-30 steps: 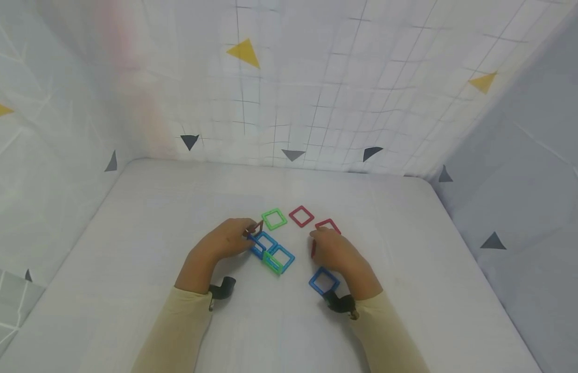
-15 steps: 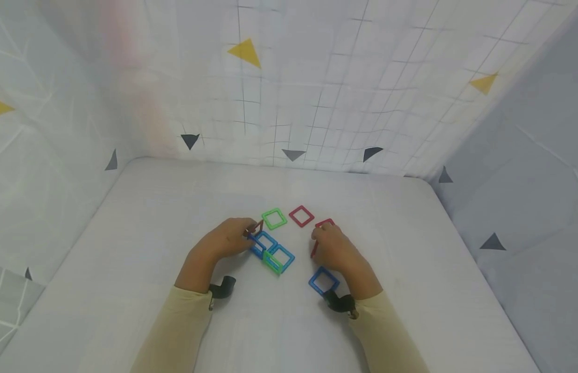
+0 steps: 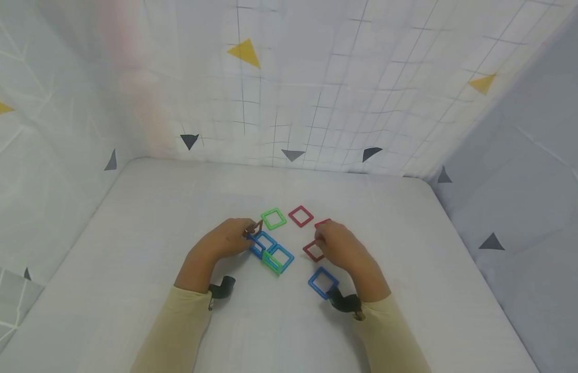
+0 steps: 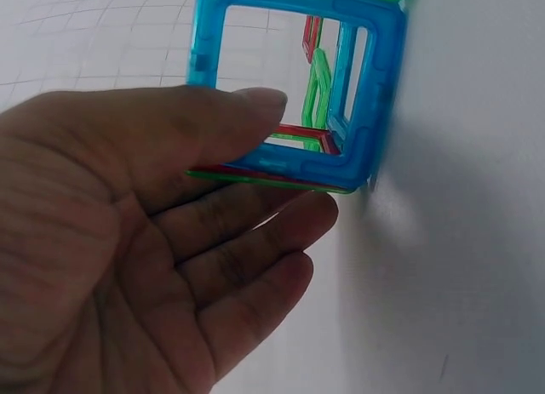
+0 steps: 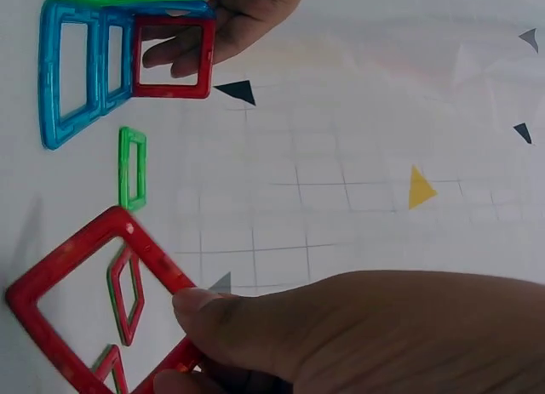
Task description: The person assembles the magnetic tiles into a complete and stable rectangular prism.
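Note:
My left hand pinches the corner of an upright blue square magnetic tile and an upright red one, with the thumb on the blue frame in the left wrist view. These tiles join two blue square tiles lying flat, and a green tile stands along the front edge. My right hand grips another red square tile by one corner, thumb against its frame. In the head view that tile's far side is hidden behind the fingers, apart from the joined tiles.
A loose green tile and a red tile lie behind the hands. Another red tile is partly covered by the right hand. A blue tile lies near the right wrist. Fabric walls enclose the white table.
My right hand has shifted slightly to the right. Its red tile, seen nearly edge-on before, now shows its square face in the head view. The left hand keeps its place.

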Demonstrator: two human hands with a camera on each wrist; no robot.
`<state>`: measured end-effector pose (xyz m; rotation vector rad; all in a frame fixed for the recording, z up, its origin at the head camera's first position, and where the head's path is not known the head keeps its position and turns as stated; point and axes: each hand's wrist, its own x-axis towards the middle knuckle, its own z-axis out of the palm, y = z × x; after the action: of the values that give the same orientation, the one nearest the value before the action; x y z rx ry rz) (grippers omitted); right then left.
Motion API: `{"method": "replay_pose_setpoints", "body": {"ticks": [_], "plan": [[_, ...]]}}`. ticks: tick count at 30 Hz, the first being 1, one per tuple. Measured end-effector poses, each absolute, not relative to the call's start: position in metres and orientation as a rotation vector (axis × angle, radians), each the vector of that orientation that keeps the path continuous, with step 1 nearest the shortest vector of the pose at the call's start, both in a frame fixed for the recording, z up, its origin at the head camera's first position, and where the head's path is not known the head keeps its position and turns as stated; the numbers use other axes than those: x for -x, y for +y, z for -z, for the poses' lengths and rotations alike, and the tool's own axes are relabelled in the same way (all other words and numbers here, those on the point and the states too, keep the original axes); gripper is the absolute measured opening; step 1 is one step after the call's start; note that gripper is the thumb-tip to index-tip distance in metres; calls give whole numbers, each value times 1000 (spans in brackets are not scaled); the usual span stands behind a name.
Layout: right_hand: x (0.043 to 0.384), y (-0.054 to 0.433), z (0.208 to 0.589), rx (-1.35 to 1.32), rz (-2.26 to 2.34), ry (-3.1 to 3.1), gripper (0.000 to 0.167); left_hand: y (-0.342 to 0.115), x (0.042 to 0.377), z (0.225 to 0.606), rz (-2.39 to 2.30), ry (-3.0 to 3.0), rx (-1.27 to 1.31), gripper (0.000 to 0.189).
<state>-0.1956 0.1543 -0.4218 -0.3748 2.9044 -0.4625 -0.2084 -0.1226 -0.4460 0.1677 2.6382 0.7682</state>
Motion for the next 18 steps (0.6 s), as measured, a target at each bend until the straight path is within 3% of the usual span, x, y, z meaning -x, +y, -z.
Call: {"method": "replay_pose_setpoints", "body": {"ticks": [18], "plan": [[198,150,425,305,582,2910,15,-124,207,445,-780,2627,-201,50]]}}
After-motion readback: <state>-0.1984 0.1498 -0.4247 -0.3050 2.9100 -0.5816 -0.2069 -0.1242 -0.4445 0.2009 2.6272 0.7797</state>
